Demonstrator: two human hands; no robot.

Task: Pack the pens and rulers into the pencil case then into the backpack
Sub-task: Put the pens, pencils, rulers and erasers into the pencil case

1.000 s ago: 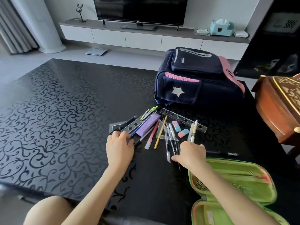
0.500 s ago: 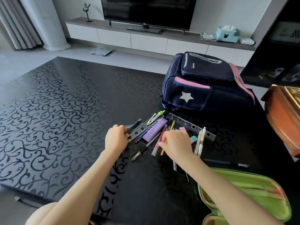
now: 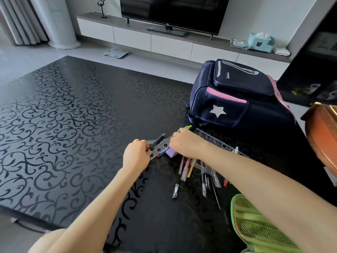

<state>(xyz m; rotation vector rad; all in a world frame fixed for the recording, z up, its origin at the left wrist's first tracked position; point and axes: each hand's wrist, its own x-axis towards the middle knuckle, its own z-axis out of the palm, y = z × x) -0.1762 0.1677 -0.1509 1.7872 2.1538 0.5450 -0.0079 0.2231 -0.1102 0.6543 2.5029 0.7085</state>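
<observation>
Both hands are down in the pile of stationery on the black patterned bench (image 3: 76, 136). The left hand (image 3: 135, 155) has its grip curled tight, fingers pinched around the near end of a black pen (image 3: 158, 140) that lies over a clear stencil ruler (image 3: 161, 147), and the hand looks to be touching that ruler's end too. The right hand (image 3: 184, 141) is just to the right of it, knuckles up, fingers bent down onto the far end of the same ruler; honestly can't tell if that grip has closed on anything, since the fingertips are hidden. A purple eraser-looking block (image 3: 171, 153) pokes out right under it. Behind the right hand sits a second clear ruler (image 3: 217, 143), and past that the navy backpack (image 3: 237, 99). Nearer the camera, under the right forearm, a loose fan of pens (image 3: 193, 172) lies on the bench, and the open green pencil case (image 3: 255, 227) is at the bottom right.
</observation>
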